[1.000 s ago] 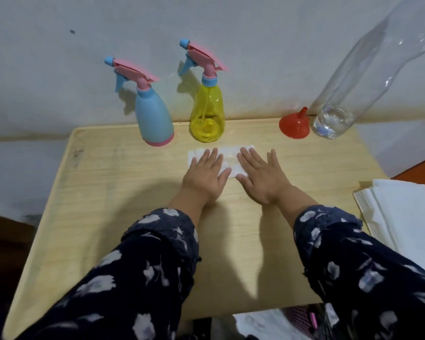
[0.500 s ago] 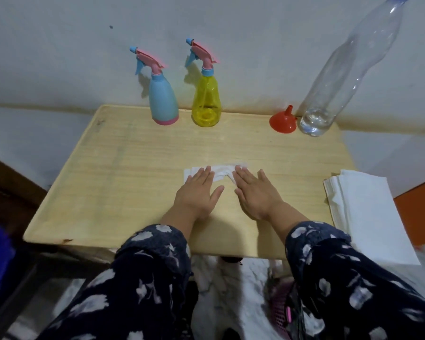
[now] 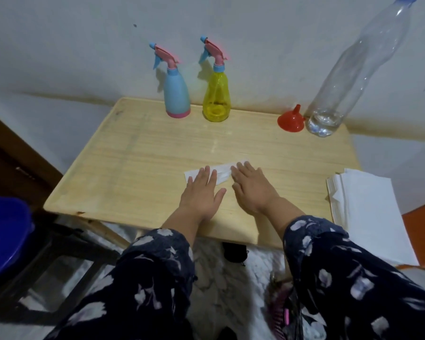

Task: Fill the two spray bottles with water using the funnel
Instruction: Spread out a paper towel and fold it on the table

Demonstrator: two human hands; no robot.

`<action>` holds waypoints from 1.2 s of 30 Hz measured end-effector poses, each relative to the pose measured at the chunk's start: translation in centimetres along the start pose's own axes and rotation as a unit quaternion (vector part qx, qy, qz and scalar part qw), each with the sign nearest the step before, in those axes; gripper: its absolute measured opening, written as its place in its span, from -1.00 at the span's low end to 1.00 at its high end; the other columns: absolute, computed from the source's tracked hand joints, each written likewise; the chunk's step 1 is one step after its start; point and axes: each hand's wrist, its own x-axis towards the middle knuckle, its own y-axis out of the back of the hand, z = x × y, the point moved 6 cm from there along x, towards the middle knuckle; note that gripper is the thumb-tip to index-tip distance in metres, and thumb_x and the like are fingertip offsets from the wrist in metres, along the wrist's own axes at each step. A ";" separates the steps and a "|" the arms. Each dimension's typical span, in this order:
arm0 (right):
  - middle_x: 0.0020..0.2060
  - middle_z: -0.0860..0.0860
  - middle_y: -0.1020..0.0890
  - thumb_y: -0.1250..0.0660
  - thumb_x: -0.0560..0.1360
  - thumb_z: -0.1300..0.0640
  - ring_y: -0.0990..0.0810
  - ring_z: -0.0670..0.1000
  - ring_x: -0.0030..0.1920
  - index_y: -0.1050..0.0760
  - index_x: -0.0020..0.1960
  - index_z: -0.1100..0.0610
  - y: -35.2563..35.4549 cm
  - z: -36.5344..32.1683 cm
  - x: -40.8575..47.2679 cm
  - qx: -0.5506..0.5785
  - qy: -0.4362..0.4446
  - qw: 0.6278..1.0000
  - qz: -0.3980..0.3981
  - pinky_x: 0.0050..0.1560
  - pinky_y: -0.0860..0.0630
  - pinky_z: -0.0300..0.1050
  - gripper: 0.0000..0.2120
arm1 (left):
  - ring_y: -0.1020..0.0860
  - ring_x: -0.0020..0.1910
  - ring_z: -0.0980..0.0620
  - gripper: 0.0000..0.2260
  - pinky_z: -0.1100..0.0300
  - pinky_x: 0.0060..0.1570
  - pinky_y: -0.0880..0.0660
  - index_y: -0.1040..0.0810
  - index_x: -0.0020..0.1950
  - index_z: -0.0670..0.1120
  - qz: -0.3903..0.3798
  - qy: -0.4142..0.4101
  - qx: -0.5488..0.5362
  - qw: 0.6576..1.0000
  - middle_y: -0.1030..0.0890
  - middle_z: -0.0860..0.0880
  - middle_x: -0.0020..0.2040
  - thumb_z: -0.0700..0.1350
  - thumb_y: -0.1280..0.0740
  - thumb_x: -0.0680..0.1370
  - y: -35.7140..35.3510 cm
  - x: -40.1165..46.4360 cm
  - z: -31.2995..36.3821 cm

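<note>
A blue spray bottle (image 3: 176,96) and a yellow spray bottle (image 3: 216,96), both with pink triggers, stand upright at the back of the wooden table (image 3: 138,163). A red funnel (image 3: 290,120) lies mouth down at the back right, beside a tall clear water bottle (image 3: 341,77) with a little water at its bottom. My left hand (image 3: 201,195) and my right hand (image 3: 252,190) lie flat, palms down, side by side near the table's front, fingertips on a folded white tissue (image 3: 222,174).
A stack of white paper towels (image 3: 368,212) lies off the table's right edge on an orange surface. A blue tub (image 3: 3,236) sits low at the left. The wall runs right behind the table.
The view has pulled back and up from the table. Both hands and the tissue have slid toward the table's front, away from the bottles.
</note>
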 end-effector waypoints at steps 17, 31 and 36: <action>0.54 0.03 -0.18 0.01 0.65 0.23 -0.11 0.02 0.54 -0.18 0.52 0.12 -1.9 -0.5 -2.6 -0.008 -0.025 0.998 0.051 0.51 0.01 0.04 -0.56 | 0.12 0.58 0.06 -0.51 0.07 0.52 0.17 0.04 0.60 -0.09 -0.004 -0.044 0.001 0.999 0.09 0.01 0.61 0.03 0.06 0.70 -0.8 -2.1 -1.4; 0.56 0.03 -0.06 0.00 0.60 0.26 -0.05 0.02 0.55 -0.05 0.55 0.12 -3.5 -4.0 -11.9 -0.064 -0.085 0.994 -0.011 0.51 0.03 0.12 -0.48 | 0.08 0.58 0.05 -0.51 0.03 0.54 0.10 -0.04 0.60 -0.08 -0.030 -0.096 0.006 0.995 0.04 0.01 0.61 0.06 0.08 0.69 -2.1 -10.5 -1.2; 0.34 0.10 -0.48 -0.02 0.63 0.00 -0.40 0.17 0.36 -0.43 0.37 0.04 -2.1 -3.3 -11.9 0.039 -0.103 0.987 0.116 0.41 -0.23 0.11 -0.61 | 0.06 0.58 -0.05 -0.53 -0.06 0.53 0.07 0.01 0.60 0.09 0.040 -0.039 0.026 0.998 0.06 -0.07 0.61 0.11 0.08 0.68 -1.1 -10.6 -2.7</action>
